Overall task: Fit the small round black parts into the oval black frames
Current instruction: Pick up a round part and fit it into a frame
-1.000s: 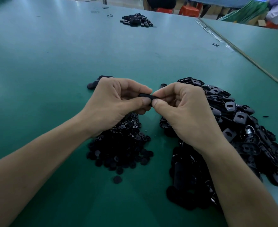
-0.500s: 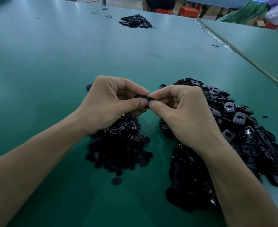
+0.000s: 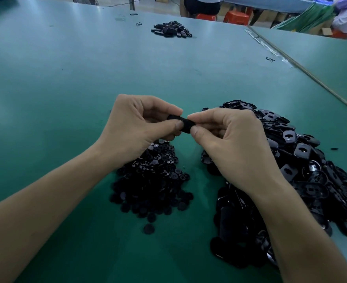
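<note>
Head view: at frame centre an oval black frame (image 3: 182, 123) is pinched at either end by curled fingers (image 3: 169, 126) of the left hand (image 3: 135, 127) and right hand (image 3: 233, 146), seemingly so a round part can be pressed in, above the round-parts pile (image 3: 152, 180) and frames pile (image 3: 311, 172) kept close on the desk (image 3: 66, 78).

Both forearms bare, converging from lower corners. Left hand (image 3: 135, 127): fingers curled, thumb and forefinger pinching small black piece (image 3: 183, 123). Right hand (image 3: 229, 144) just right of it, pinching same piece (thumb near side, forefinger far side). Thumb tips almost touching.
</note>
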A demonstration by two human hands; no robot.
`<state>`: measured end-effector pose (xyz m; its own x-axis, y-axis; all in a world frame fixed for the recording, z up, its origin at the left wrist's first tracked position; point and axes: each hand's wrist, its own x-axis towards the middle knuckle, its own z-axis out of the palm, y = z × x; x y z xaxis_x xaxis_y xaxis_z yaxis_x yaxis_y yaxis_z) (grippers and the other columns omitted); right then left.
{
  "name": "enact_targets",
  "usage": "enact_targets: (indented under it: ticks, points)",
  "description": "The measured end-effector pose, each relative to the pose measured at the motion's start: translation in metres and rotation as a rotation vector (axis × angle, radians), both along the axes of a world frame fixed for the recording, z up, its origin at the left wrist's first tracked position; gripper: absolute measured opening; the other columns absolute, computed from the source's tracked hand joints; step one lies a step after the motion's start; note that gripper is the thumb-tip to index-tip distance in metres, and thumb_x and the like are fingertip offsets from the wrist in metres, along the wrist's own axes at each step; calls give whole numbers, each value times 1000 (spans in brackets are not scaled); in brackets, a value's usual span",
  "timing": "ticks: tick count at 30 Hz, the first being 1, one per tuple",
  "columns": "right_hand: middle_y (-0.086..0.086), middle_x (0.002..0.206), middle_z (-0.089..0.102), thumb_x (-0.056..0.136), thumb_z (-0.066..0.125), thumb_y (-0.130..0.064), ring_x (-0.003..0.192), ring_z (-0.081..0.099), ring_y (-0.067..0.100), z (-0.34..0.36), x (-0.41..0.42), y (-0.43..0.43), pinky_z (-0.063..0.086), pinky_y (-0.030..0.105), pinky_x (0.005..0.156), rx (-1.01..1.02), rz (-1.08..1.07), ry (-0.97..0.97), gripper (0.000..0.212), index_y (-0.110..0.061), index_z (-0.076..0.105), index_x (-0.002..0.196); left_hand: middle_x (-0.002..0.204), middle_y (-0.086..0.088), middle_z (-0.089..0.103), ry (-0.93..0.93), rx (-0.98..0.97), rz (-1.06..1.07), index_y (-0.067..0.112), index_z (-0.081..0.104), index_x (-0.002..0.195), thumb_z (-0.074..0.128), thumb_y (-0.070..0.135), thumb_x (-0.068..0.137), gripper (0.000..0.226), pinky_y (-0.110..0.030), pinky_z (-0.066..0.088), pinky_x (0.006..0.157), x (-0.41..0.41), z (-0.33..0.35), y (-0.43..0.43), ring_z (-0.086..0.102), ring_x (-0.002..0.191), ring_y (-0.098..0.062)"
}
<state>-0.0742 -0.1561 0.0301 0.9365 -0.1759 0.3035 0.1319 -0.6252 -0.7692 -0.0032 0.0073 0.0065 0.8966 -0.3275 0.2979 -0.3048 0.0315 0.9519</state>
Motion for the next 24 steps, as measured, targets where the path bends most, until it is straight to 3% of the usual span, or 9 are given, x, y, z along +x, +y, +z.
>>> enact_targets:
  ticks: [3,5,8,11,13,18,21,24]
  points:
    - [-8,98,74,92,67,-19,92,66,6,0,-3,-4,50,21,90,-251,-110,46,21,-22,75,111,71,0,76,20,-18,163,16,74,87,78,1,82,17,-25,59,59,7,-3,3,71,61,-15]
    - [0,112,71,94,62,-21,107,60,20,1,-5,-11,46,29,98,-458,-220,75,26,-23,72,118,70,6,75,30,-34,279,17,72,89,75,3,86,15,-26,60,57,16,-4,11,69,60,-12]
    - [9,124,62,97,58,-24,119,46,34,6,-9,-20,38,40,98,-629,-370,201,30,-28,67,125,67,17,73,-22,49,426,25,72,84,77,11,87,15,-18,55,56,29,-8,21,69,60,-2]
    - [5,134,52,98,52,-30,126,33,32,8,-11,-22,20,41,98,-662,-458,366,33,-38,61,129,69,23,72,-45,172,523,32,72,78,83,26,80,12,-11,50,66,37,-16,27,69,65,5]
    - [2,133,49,99,48,-28,126,29,30,9,-11,-23,12,41,90,-646,-482,402,36,-42,58,130,68,24,71,-40,210,564,32,71,76,84,32,77,13,-8,47,62,41,-19,30,68,64,7]
    - [4,125,51,94,47,-21,124,31,31,11,-12,-27,19,39,85,-632,-503,419,40,-40,60,126,66,17,69,-51,351,612,34,67,70,83,43,72,19,-24,47,66,42,-22,36,62,60,3]
    - [7,125,53,94,48,-22,125,34,33,12,-13,-31,25,42,94,-628,-497,453,39,-41,60,126,73,21,67,-54,486,644,37,65,70,76,54,67,21,-38,55,79,37,-19,37,62,70,-6]
    - [4,122,59,93,51,-18,122,39,34,13,-13,-33,28,42,91,-617,-493,427,39,-41,63,123,80,25,65,-66,549,651,38,64,74,77,52,72,20,-46,55,86,35,-16,37,60,73,-11]
